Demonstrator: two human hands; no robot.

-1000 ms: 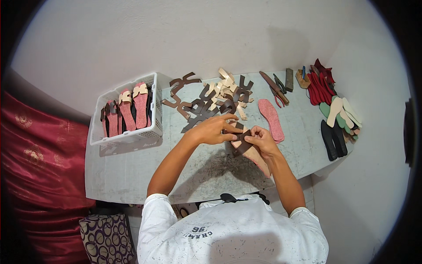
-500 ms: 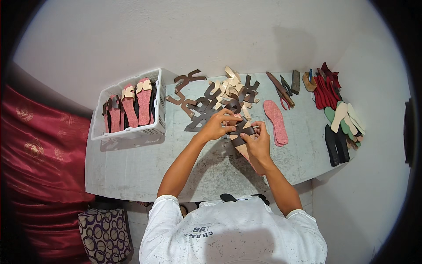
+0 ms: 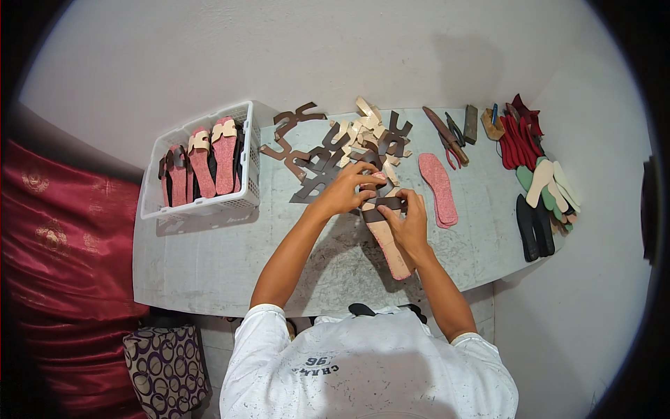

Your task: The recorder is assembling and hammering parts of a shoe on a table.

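Observation:
Both hands hold one insole [image 3: 389, 253], tan on the face I see and pink at its edge, over the middle of the table. Across its upper part lies a dark brown sandal strap [image 3: 375, 216]. My left hand [image 3: 347, 188] is closed on the far end, its fingers over the strap and the tip. My right hand [image 3: 410, 222] grips the right edge, with the thumb on the strap and the fingers behind. Just beyond my hands spreads a pile of cut straps [image 3: 359, 133], brown and cream. A pink insole pair [image 3: 438, 188] lies to the right.
A white plastic basket [image 3: 199, 207] with strapped pink sandals stands at the left. Far right are a knife [image 3: 441, 129], pliers [image 3: 454, 130], a dark block [image 3: 470, 126], red pieces [image 3: 516, 143], pale and green insoles [image 3: 544, 183] and black soles [image 3: 534, 227]. A wall borders the table's far side.
The insole has turned so that more of its tan face shows toward me. My hands keep their grip on it and the strap. The view has shifted slightly.

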